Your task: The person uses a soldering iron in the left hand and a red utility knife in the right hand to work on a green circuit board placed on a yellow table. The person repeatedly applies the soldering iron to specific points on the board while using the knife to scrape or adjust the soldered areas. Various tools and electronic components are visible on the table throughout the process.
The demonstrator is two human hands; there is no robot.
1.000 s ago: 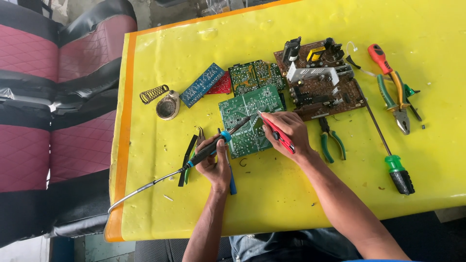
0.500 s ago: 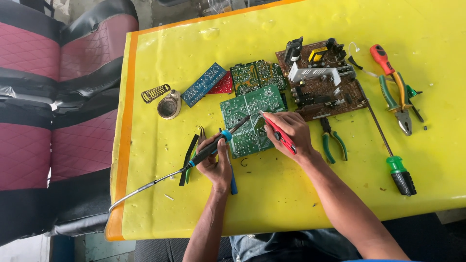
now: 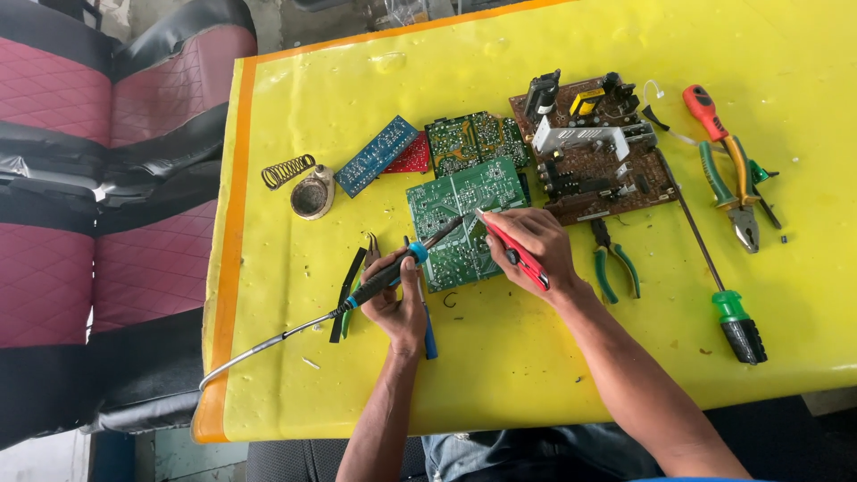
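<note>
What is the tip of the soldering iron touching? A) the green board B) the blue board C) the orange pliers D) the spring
A: the left hand holds the soldering iron, and its tip rests on the green board in the middle of the table, apart from the blue board, spring and pliers.

Left hand (image 3: 400, 299) gripping soldering iron (image 3: 406, 261), right hand (image 3: 528, 243) red tool (image 3: 516, 253), green circuit board (image 3: 460, 205)

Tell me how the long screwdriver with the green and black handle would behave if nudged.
The screwdriver lies flat on the yellow table, so it can't tip. Its rounded handle would probably roll. The thin metal shaft looks stiff.
</note>
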